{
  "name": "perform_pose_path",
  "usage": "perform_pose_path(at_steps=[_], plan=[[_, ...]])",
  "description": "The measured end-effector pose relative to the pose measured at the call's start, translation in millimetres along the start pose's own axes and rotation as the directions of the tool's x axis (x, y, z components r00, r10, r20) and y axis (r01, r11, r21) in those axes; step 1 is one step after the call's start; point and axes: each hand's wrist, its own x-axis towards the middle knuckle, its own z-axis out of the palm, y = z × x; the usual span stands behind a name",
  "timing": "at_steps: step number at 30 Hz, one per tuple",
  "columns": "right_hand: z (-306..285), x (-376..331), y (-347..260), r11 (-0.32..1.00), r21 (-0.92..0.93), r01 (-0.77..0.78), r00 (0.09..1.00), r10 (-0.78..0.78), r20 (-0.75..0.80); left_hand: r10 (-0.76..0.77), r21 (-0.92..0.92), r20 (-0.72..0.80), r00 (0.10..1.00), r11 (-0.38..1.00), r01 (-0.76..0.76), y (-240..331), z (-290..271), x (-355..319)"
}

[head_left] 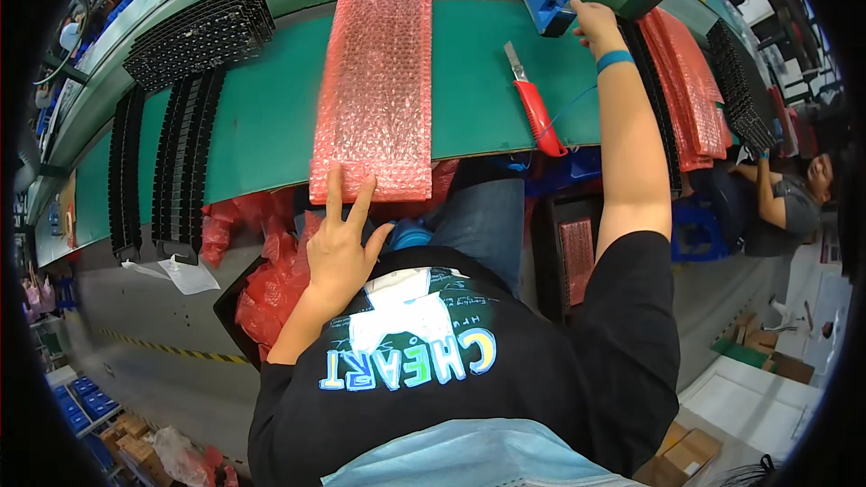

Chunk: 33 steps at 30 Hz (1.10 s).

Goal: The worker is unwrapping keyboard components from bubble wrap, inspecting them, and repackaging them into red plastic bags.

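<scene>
A long pink bubble-wrap pouch (377, 90) lies lengthwise in front of me on the green work surface (474, 117). My left hand (338, 248) rests its outstretched fingers on the pouch's near end, which hangs slightly over the table edge. At the far right, my right hand (597, 27) is at the end of a blue tape dispenser (545, 2), its fingers curled together; what they pinch, if anything, is too small to see. A blue band (615, 59) with a thin cord circles my right wrist. Between pouch and right arm lies a red-handled utility knife (538, 113), blade out.
Black slotted racks (200, 36) stand at the left, with black strips (185, 162) beside them. More pink pouches (681, 81) are stacked right of my arm. Crumpled pink wrap (271, 293) fills a bin below the table. Another person (783, 198) sits at the far right.
</scene>
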Motion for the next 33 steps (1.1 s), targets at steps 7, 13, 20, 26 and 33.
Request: perform_pose_path(at_steps=[7, 13, 20, 26, 33], plan=[[-1, 25, -1, 0.875, 0.252, -0.414, 0.900, 0.351, 0.261, 0.055, 0.000, -0.106, 0.993, 0.998, -0.055, 4, 6, 0], [7, -1, 24, 0.742, 0.358, -0.567, 0.813, 0.436, 0.385, 0.035, -0.028, -0.048, 0.998, 0.999, -0.036, 1, 5, -2], [8, -30, 62, 0.690, 0.568, -0.450, 0.891, 0.301, 0.340, 0.060, -0.043, -0.097, 0.993, 0.997, -0.065, 0, 12, -2], [11, -20, 68, 0.805, 0.424, -0.415, 0.896, 0.279, 0.346, 0.046, -0.013, -0.077, 0.996, 0.999, -0.047, -1, 11, -3], [14, -47, 37, 0.961, 0.121, -0.249, 0.894, 0.181, 0.409, -0.010, -0.030, -0.010, 1.000, 1.000, 0.010, -6, 12, -5]])
